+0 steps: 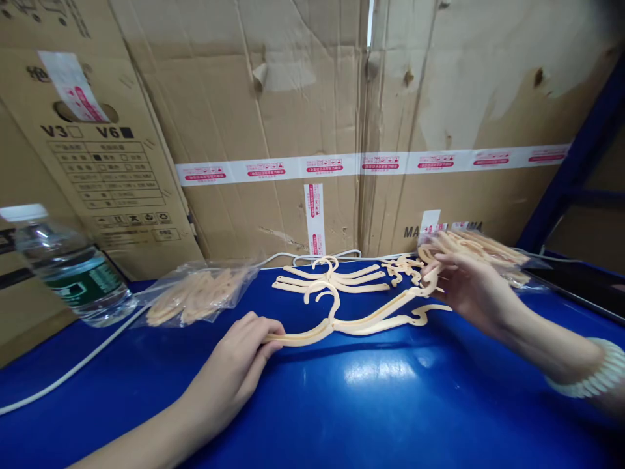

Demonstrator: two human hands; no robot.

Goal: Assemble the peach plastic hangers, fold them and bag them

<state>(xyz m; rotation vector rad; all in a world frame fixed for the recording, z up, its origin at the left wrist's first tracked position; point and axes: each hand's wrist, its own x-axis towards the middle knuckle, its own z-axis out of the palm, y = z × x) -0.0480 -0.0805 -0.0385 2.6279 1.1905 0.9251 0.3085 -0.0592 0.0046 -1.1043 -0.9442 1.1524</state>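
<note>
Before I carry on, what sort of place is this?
Probably a work corner in a storeroom or small workshop: a blue work surface with cream hanger pieces laid out, clear plastic bags of similar pieces, and taped cardboard standing behind.

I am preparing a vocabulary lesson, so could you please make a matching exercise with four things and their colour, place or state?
1. front hanger
2. left plastic bag
3. tabletop
4. water bottle

A. blue
B. white-capped, green-labelled
C. held
D. just right of the water bottle

Pairs: 1-C; 2-D; 3-A; 4-B
</note>
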